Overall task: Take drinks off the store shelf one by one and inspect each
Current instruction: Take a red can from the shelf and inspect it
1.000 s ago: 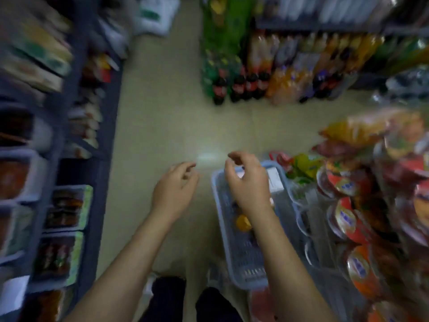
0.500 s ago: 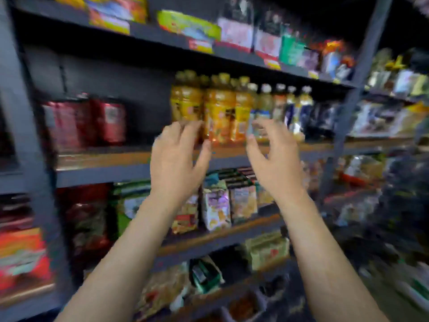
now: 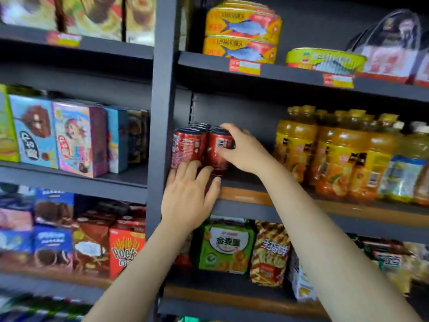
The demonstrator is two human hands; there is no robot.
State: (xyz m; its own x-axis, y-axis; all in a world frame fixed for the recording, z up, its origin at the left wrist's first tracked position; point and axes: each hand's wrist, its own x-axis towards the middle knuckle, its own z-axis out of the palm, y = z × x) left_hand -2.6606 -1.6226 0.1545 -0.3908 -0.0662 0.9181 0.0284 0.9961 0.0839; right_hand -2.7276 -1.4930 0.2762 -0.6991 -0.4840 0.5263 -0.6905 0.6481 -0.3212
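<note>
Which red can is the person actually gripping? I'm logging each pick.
The front right red drink can, barcode facing out: the right hand curls round its top and side. The front left red can is only touched low down by the left hand.

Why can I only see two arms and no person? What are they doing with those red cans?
The camera sits on the person's head and looks forward and down, so you see only their arms, as if through their eyes. They stand at a store shelf. The right hand curls its grip round one red can in a small group of red cans. The left hand lies with straight fingers at the foot of the cans, at the shelf edge, holding nothing. Beside the cans on the same shelf stand yellow juice bottles. Above are yellow fish tins, and below are snack packets.
</note>
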